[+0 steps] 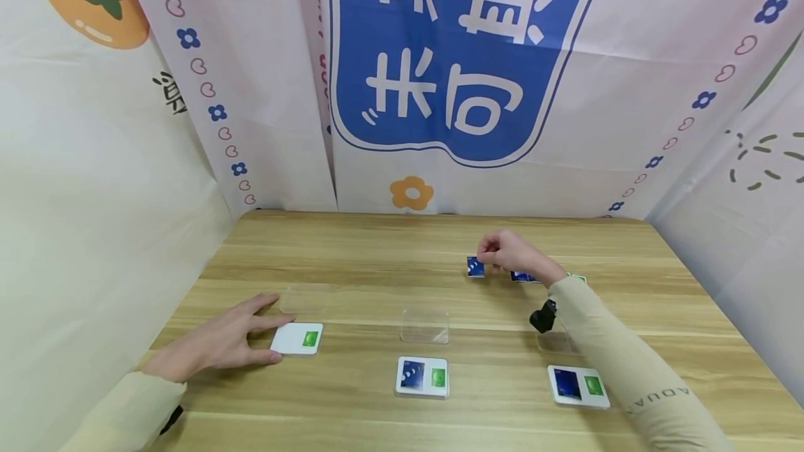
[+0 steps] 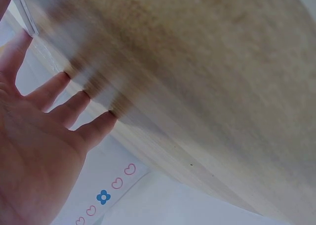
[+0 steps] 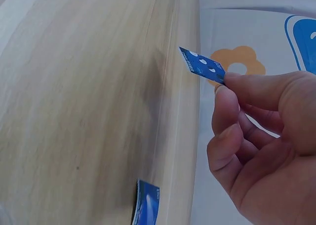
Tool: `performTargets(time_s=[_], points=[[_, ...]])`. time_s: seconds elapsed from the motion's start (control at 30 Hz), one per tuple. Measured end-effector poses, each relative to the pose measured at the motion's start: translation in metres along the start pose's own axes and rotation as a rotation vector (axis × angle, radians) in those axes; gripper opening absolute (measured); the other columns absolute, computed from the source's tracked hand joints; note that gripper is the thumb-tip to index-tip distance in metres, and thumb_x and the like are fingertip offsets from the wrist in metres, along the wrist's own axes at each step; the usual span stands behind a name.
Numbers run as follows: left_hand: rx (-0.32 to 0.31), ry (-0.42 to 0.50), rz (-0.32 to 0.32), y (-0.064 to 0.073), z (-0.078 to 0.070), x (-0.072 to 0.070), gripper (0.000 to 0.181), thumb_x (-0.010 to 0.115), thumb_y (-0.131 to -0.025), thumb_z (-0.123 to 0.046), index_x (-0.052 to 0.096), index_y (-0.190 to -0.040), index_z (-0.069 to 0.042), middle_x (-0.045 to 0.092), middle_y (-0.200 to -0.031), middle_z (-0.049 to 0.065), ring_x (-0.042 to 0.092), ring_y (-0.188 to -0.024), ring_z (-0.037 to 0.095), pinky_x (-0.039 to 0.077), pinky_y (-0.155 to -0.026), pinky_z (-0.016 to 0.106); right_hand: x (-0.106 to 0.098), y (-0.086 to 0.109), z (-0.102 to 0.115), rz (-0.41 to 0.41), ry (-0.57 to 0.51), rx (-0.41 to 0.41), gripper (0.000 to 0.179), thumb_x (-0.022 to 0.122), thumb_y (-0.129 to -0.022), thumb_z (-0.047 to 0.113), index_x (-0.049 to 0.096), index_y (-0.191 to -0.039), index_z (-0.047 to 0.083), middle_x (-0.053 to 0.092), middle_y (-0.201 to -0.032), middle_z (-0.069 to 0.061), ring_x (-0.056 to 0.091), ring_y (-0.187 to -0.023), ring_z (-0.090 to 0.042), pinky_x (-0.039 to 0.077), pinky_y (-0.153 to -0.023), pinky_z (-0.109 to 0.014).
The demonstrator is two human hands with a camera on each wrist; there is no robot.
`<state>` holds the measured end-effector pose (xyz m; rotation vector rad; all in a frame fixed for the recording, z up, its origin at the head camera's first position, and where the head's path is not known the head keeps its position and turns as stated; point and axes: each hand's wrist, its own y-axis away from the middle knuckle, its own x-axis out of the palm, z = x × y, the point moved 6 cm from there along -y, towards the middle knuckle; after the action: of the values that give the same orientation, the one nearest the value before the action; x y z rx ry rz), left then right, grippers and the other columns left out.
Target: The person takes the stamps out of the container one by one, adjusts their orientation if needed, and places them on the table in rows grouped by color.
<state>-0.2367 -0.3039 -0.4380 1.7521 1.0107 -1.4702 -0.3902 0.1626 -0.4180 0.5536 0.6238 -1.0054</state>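
Thumb and index finger of my right hand (image 1: 510, 251) pinch a small blue picture card (image 1: 475, 266) by its edge. In the right wrist view the blue card (image 3: 200, 65) shows pale moon-like shapes and tilts over the wood. My left hand (image 1: 235, 335) lies spread on the table, with its thumb and one fingertip against the left end of a white card (image 1: 290, 338) bearing a green picture. Its other fingertips (image 2: 109, 113) touch the wood in the left wrist view. Partly behind the right hand lie more blue cards (image 1: 523, 276).
Two white cards, one in the middle (image 1: 424, 388) and one at the right (image 1: 587, 400), carry a blue and a green picture each. Clear plastic pieces (image 1: 424, 327) lie behind the white cards. Printed cloth (image 1: 270, 54) walls off the table's back and sides.
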Motion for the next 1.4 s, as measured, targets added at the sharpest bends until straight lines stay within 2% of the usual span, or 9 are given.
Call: performTargets(time_s=[0.27,0.47,0.67,1.2,1.4], points=[[0.004,-0.009,0.003,0.0,0.0,0.002,0.071,0.063,-0.079,-0.072,0.06,-0.136,-0.03,0.044,-0.148,0.024,0.044,-0.132,0.049,0.044,-0.099,0.063,-0.002,0.001,-0.009,0.005,-0.006,0.034,0.008,0.063,-0.095,0.013,0.066,-0.094,0.006,0.062,-0.082,-0.007,0.06,-0.067,-0.023,0.05,-0.056,-0.03],[-0.007,-0.002,-0.001,0.003,0.002,-0.001,0.071,0.064,-0.078,-0.072,0.06,-0.136,-0.031,0.044,-0.147,0.025,0.044,-0.132,0.05,0.044,-0.098,0.064,-0.002,-0.002,-0.017,0.011,-0.023,0.031,0.008,0.064,-0.095,0.012,0.066,-0.093,0.005,0.063,-0.077,-0.005,0.06,-0.063,-0.021,0.044,-0.051,-0.024],[0.012,-0.018,-0.02,0.001,0.0,-0.001,0.07,0.064,-0.078,-0.071,0.061,-0.135,-0.029,0.046,-0.146,0.025,0.046,-0.13,0.049,0.045,-0.098,0.063,-0.002,0.0,-0.025,0.004,-0.009,0.034,0.008,0.063,-0.095,0.012,0.066,-0.093,0.005,0.062,-0.073,-0.005,0.059,-0.06,-0.019,0.042,-0.048,-0.023],[0.012,-0.014,-0.003,0.0,0.0,0.001,0.071,0.062,-0.079,-0.073,0.06,-0.136,-0.029,0.044,-0.147,0.026,0.045,-0.131,0.05,0.044,-0.098,0.064,-0.005,0.0,-0.041,-0.038,0.111,0.009,0.007,0.06,-0.095,0.008,0.064,-0.092,0.003,0.063,-0.08,-0.007,0.057,-0.062,-0.015,0.05,-0.059,-0.027],[-0.003,-0.004,-0.003,0.001,0.001,0.001,0.072,0.063,-0.078,-0.072,0.06,-0.136,-0.029,0.044,-0.148,0.025,0.043,-0.132,0.051,0.043,-0.098,0.065,-0.006,0.0,-0.045,-0.04,0.131,0.006,0.008,0.06,-0.095,0.009,0.064,-0.092,0.002,0.064,-0.081,-0.008,0.058,-0.062,-0.015,0.05,-0.058,-0.028]])
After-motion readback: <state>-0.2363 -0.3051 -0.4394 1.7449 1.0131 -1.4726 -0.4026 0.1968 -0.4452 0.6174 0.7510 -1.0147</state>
